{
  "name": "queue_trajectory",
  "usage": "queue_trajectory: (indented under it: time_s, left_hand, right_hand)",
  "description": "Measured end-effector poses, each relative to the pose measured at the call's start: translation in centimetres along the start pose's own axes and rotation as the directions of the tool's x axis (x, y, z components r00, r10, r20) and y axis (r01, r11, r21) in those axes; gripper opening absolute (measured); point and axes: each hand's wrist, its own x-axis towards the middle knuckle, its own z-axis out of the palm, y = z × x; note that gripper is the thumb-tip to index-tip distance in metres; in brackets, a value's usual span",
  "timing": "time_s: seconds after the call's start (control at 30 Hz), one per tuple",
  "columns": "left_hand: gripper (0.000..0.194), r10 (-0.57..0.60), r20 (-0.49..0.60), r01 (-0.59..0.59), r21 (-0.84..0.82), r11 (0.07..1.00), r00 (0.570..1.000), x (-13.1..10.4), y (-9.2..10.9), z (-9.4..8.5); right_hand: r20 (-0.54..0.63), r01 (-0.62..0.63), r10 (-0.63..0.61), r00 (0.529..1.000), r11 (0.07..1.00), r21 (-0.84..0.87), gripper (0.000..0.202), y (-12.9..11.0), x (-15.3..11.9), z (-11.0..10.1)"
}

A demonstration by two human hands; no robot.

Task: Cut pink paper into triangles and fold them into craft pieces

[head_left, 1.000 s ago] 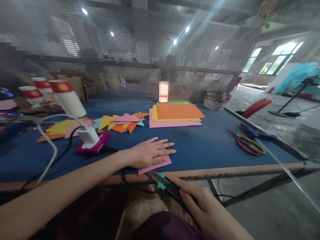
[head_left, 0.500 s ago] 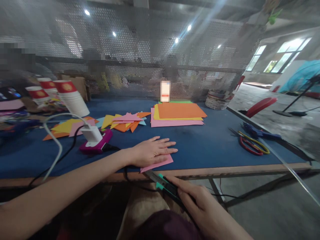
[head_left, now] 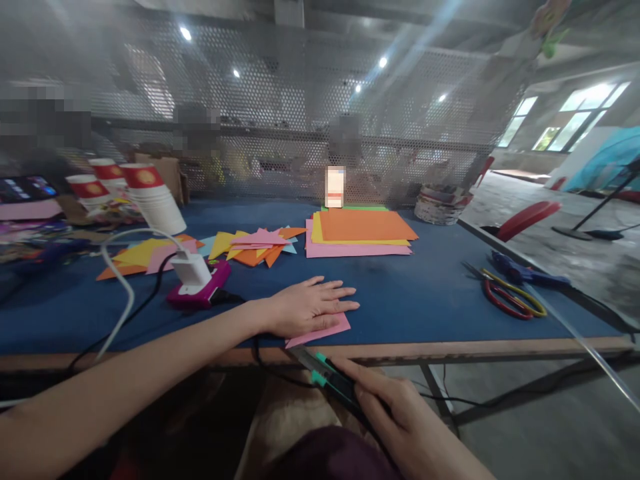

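Observation:
My left hand [head_left: 315,308] lies flat with fingers spread, pressing a pink folded paper [head_left: 330,328] onto the blue tabletop near its front edge. Most of that paper is hidden under the palm. Just below the edge, my right hand [head_left: 387,393] is wrapped round a black and green utility knife [head_left: 330,375]. Its blade is out and points up and left, with the tip by the paper's lower left corner; whether it touches the paper I cannot tell.
Behind are a stack of coloured paper sheets [head_left: 367,227] and a pile of cut pieces [head_left: 260,245]. A purple power strip [head_left: 200,293] with charger and cables sits left, near paper cups [head_left: 155,200]. Scissors [head_left: 510,293] and a blue glue gun [head_left: 530,272] lie right.
The whole view has shifted slightly, so everything appears a little lower and further right. Both hands, the paper and the knife keep nearly the same places relative to the table.

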Motion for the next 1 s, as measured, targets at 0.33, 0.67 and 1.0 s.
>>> queue_trajectory:
  time_s: [0.33,0.67,1.0]
  left_hand:
    - [0.05,0.002,0.008,-0.002,-0.051,0.999,1.0,0.0,-0.2,0.1]
    - [0.027,-0.581,-0.368,0.467,-0.356,0.809,0.726,-1.2,2.7,-2.2]
    - [0.064,-0.669,-0.131,0.638,-0.212,0.74,0.732,-0.6,5.1,-1.0]
  right_hand:
    - [0.007,0.089,-0.088,0.996,0.995,-0.038,0.04,0.4,-1.5,-1.2]
    - [-0.633,-0.509,-0.164,0.757,0.459,-0.728,0.043,7.1,0.7,-9.6]
    - [-0.524,-0.441,-0.236,0.818,0.328,-0.836,0.038,10.6,3.8,-10.4]
